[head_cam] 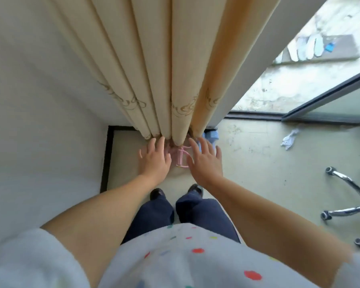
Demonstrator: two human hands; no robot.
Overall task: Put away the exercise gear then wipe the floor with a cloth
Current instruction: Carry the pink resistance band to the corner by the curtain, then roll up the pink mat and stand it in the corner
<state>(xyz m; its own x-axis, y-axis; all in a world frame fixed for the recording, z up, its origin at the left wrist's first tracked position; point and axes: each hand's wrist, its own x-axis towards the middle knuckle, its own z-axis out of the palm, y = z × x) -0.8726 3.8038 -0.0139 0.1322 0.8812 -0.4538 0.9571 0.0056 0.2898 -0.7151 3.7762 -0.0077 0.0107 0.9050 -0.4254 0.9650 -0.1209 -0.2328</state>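
A: Where's the exercise gear right now?

B: On the floor (258, 163), at the foot of the curtain (175, 80). There's a pink pedal puller (182, 157) lying between the two hands, partly tucked under the curtain hem. A blue piece (213, 135) sits just beside it to the right, half hidden by the curtain. I can't tell what that one is.

A: And the hands?

B: Both reach down and forward. The left hand (154, 161) has its fingers (161, 142) straight and spread, tips at the curtain hem. The right hand (206, 163) is the same, fingers (204, 145) fanned out, holding nothing.

A: Touching the puller?

B: Hard to say. From above the palms flank it closely, but I can't judge their height over it.

A: Which way does it lie?

B: The pink bar's long axis runs away from the person, toward the curtain, roughly in line with the arms. It sits in the gap between the hands, a little nearer the right one.

A: So the next move?

B: My guess is that either hand needs only a short inward shift to close round the bar; the right looks better placed. The cloth (290, 139) lies crumpled well off to the right, near the chair base (345, 194), so the wiping is not yet begun.
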